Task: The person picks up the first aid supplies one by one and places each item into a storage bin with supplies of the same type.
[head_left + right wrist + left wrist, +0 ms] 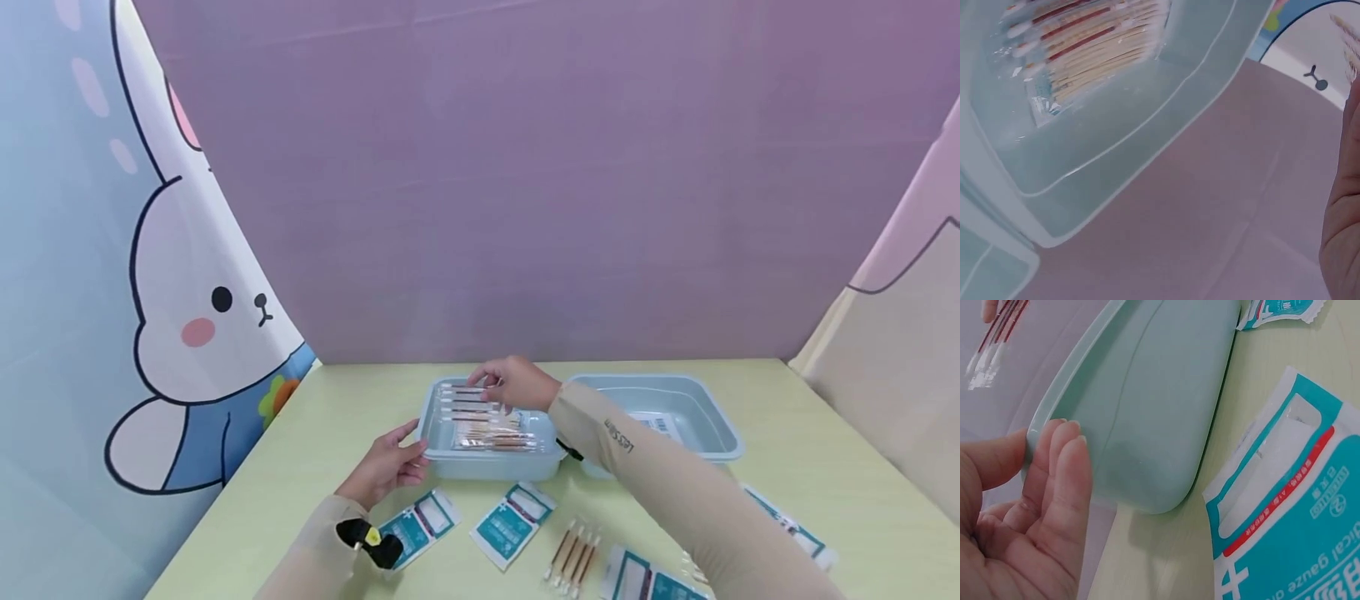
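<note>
My left hand [386,467] pinches the left rim of a pale blue-green plastic basin [487,467], thumb on one side of the edge and fingers on the other. Over this basin, my right hand [525,385] holds a clear packet of cotton swabs [996,345] with brown sticks and white tips. Only part of the right hand shows at the edge of the right wrist view. Several more swab packets [1085,44] lie inside the basin, with pale wooden sticks among them.
A second matching basin [705,417] stands beside it at the right, a labelled packet [656,425] inside. Teal-and-white gauze packets [506,527] lie along the table front, with another swab packet [572,557] among them. A purple curtain [525,183] hangs behind.
</note>
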The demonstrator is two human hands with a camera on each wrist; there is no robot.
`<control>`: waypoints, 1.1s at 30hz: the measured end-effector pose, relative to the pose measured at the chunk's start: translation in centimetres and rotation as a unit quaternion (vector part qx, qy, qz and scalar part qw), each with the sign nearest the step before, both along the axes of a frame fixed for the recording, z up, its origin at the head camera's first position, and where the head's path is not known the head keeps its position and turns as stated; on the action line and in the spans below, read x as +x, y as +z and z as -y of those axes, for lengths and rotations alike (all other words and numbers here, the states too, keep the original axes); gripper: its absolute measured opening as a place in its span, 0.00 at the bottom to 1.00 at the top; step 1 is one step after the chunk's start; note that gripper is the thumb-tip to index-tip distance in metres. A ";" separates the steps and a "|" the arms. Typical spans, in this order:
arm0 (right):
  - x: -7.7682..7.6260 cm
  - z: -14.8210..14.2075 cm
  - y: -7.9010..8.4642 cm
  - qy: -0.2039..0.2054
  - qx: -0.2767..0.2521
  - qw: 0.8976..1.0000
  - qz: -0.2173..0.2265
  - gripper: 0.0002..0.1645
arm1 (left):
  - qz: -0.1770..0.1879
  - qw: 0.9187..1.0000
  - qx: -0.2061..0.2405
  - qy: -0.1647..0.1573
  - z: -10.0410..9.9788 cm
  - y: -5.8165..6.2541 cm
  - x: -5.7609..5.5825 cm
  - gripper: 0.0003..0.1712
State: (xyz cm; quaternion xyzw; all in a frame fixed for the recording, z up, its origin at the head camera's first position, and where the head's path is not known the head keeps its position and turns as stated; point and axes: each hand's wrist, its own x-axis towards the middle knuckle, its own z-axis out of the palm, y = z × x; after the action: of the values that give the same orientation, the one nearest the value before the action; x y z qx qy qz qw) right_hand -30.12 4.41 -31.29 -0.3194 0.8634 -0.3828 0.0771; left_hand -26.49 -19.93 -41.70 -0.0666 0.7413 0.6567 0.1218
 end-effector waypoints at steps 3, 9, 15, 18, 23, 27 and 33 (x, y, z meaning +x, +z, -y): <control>-0.4 -0.1 -0.3 -0.008 -0.011 1.000 0.012 0.15 | 0.003 1.000 -0.006 0.002 0.1 0.0 0.0 0.34; -0.9 -0.4 -0.2 -0.021 -0.020 1.000 0.008 0.14 | -0.004 1.000 -0.011 0.015 0.3 0.0 0.0 0.33; -1.3 -0.7 -0.6 -0.029 -0.013 0.999 0.021 0.15 | -0.002 1.000 -0.009 0.020 0.5 0.0 0.3 0.33; -1.6 -0.9 -0.9 -0.033 -0.010 0.999 0.027 0.16 | -0.004 1.000 -0.007 0.022 0.4 -0.1 0.3 0.33; -2.0 -1.3 -1.0 -0.041 -0.007 0.999 0.024 0.16 | -0.009 1.000 0.001 0.017 0.1 -0.1 0.3 0.32; -2.6 -1.4 -1.0 -0.043 -0.004 0.999 0.021 0.17 | -0.011 1.000 0.006 0.014 -0.1 -0.2 0.2 0.32; -3.3 -1.5 -1.1 -0.058 -0.004 0.998 0.034 0.17 | -0.014 1.000 0.004 0.009 -0.4 -0.1 0.2 0.32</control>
State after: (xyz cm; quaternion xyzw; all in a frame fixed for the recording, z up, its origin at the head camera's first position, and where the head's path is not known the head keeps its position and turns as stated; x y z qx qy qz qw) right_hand -33.39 5.89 -32.35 -0.2561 0.8758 -0.4007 0.0827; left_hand -26.30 -19.57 -41.83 -0.0636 0.7394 0.6618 0.1060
